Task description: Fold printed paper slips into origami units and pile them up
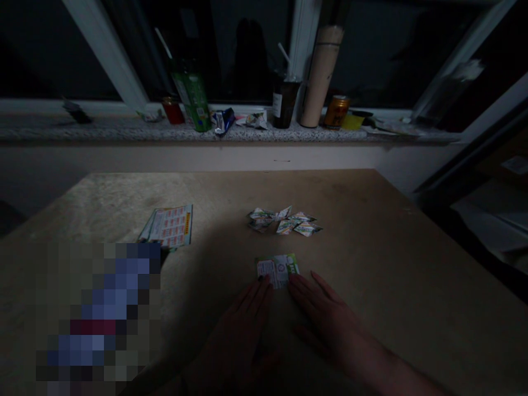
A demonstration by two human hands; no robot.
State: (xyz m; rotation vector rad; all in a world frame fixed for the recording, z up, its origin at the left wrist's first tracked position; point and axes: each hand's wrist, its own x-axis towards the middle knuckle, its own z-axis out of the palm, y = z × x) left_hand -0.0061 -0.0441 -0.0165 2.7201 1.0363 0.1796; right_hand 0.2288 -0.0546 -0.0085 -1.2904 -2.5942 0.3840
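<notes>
A small printed paper slip [278, 270], green and white, lies flat on the brown table [371, 231]. My left hand [243, 324] lies flat with fingers stretched out, its fingertips touching the slip's lower left edge. My right hand [325, 316] is also flat and open, fingertips at the slip's lower right corner. Neither hand holds anything. Beyond the slip sits a cluster of several small folded paper pieces [284, 221].
A printed leaflet [169, 226] lies at the left of the table, beside a blurred-out patch [97, 319]. The window sill [124, 129] behind carries a green bottle [193, 99], cans [336, 111], a dark cup with straw [284, 102], a tall tube [322, 77] and wrappers. The scene is dim.
</notes>
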